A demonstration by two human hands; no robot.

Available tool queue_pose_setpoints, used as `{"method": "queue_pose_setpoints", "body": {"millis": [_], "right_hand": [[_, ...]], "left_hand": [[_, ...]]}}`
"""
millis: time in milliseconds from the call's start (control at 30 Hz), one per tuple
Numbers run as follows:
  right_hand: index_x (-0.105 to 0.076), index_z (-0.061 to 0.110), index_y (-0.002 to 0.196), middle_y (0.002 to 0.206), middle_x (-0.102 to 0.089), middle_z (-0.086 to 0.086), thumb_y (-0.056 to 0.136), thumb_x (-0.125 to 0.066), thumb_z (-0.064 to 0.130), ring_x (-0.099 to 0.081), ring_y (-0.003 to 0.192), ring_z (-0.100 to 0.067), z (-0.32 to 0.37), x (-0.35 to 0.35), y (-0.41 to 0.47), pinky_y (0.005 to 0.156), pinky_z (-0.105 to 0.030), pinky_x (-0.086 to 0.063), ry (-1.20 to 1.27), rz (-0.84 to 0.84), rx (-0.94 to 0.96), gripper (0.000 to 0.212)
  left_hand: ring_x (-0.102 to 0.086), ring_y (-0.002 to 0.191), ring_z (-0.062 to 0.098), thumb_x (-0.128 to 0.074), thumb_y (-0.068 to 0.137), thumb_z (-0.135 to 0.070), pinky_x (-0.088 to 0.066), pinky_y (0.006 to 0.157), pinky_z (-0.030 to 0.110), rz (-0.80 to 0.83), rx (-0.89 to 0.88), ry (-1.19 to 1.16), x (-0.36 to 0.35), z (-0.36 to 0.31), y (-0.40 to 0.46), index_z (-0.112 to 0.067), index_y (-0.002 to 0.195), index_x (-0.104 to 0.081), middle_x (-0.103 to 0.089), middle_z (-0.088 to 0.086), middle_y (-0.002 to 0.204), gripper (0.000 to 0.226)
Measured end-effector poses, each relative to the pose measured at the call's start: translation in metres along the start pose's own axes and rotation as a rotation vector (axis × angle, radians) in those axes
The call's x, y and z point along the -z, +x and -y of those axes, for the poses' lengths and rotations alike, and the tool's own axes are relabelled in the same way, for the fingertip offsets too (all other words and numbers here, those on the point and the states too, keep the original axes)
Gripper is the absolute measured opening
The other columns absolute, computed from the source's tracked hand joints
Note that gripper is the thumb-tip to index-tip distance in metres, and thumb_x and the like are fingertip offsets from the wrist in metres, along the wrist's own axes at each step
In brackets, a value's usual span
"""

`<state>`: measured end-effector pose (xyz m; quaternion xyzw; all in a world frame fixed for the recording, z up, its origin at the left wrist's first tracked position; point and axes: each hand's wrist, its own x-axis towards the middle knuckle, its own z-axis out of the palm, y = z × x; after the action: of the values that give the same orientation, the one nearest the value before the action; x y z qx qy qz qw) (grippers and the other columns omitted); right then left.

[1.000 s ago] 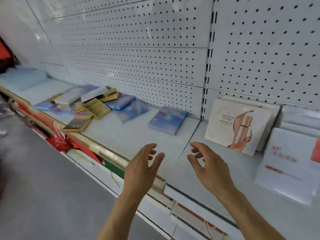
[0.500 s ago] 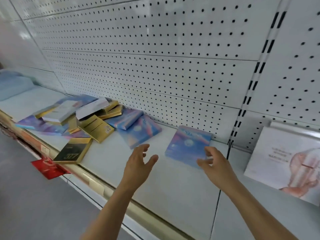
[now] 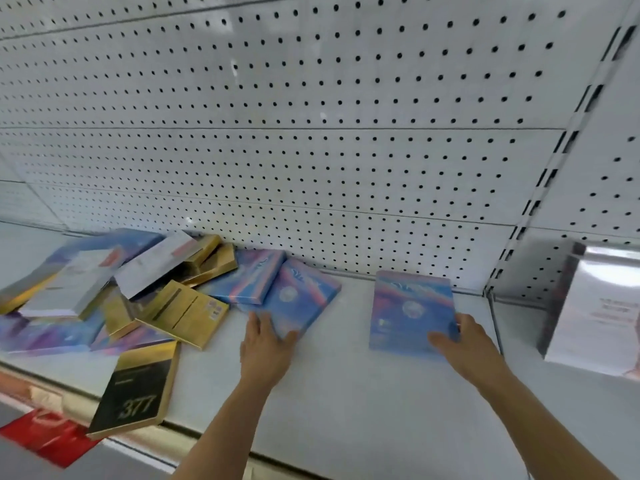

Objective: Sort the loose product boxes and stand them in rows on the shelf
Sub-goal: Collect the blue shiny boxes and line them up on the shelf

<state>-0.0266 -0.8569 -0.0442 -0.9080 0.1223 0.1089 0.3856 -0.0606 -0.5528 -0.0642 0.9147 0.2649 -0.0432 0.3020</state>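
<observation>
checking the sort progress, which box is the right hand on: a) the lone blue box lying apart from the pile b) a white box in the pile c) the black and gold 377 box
a: the right hand grips the near right corner of the lone blue box, which lies flat on the shelf.

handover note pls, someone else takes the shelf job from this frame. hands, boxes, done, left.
Left hand: fingers on the near corner of a flat blue box; grip unclear.
Right hand: pinches the near right corner of a separate blue box, thumb on top.
Mixed pile of gold, white and blue boxes lies loose on the shelf; a black box overhangs the front edge.
Done: nothing stood in rows here.
Left: sort everything, stand it up.
</observation>
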Motion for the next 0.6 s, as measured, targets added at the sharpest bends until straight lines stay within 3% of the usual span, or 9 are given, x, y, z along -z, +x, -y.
{"method": "queue_pose_setpoints", "body": {"millis": [67,167,267,367,533,600], "right_hand": [[-0.044,0.004,0.126,0.108,-0.052,-0.01,0.083,-0.064,0.028,-0.052,0.096,-0.028,0.002,-0.005,-0.001,0.078,-0.036,-0.044,-0.029,-0.029,-0.015,0.053],[-0.046,0.004,0.118,0.105,-0.054,-0.013,0.081,-0.065,0.03,-0.053,0.094,-0.031,0.006,-0.01,-0.002,0.078,-0.038,-0.046,-0.087,-0.054,-0.035,0.049],[-0.047,0.003,0.117,0.105,-0.056,-0.012,0.081,-0.067,0.028,-0.054,0.093,-0.031,0.009,-0.01,-0.003,0.076,-0.035,-0.044,-0.072,-0.071,-0.055,0.048],[-0.046,0.003,0.12,0.105,-0.054,-0.01,0.084,-0.065,0.025,-0.054,0.095,-0.03,0.009,-0.009,0.0,0.076,-0.034,-0.043,-0.008,-0.085,-0.075,0.047],[-0.045,0.004,0.092,0.089,-0.053,-0.012,0.081,-0.066,0.02,-0.051,0.078,-0.026,0.017,-0.006,0.01,0.064,-0.03,-0.037,0.267,-0.106,-0.19,0.029],[-0.05,0.003,0.082,0.078,-0.049,-0.014,0.069,-0.066,0.026,-0.046,0.067,-0.023,0.019,-0.005,0.015,0.062,-0.03,-0.033,0.367,-0.12,-0.23,0.031]], "left_hand": [[-0.006,0.149,0.024,-0.043,0.094,-0.056,-0.011,0.119,0.042,0.027,-0.08,0.135,-0.011,-0.003,-0.014,-0.021,0.154,-0.011,-0.004,0.006,0.161,0.076],[0.0,0.149,0.022,-0.039,0.094,-0.06,-0.004,0.12,0.041,0.076,-0.227,0.255,-0.027,-0.02,-0.034,-0.026,0.154,-0.012,-0.008,0.001,0.16,0.074],[-0.02,0.141,0.02,-0.045,0.093,-0.058,-0.018,0.115,0.034,0.005,-0.326,0.187,-0.022,-0.034,-0.027,-0.027,0.141,-0.042,-0.035,-0.003,0.144,0.057],[-0.033,0.132,0.025,-0.055,0.092,-0.046,-0.027,0.106,0.031,-0.041,-0.255,-0.052,-0.005,-0.033,0.005,-0.017,0.136,-0.049,-0.044,0.006,0.137,0.053],[-0.052,0.121,0.033,-0.062,0.089,-0.04,-0.044,0.101,0.04,0.183,-0.002,-0.273,0.008,-0.041,0.05,0.0,0.139,-0.042,-0.052,0.015,0.136,0.068],[-0.064,0.097,0.029,-0.063,0.09,-0.041,-0.052,0.08,0.036,0.249,0.056,-0.334,0.012,-0.05,0.058,0.005,0.13,-0.049,-0.063,0.015,0.111,0.062]]}}
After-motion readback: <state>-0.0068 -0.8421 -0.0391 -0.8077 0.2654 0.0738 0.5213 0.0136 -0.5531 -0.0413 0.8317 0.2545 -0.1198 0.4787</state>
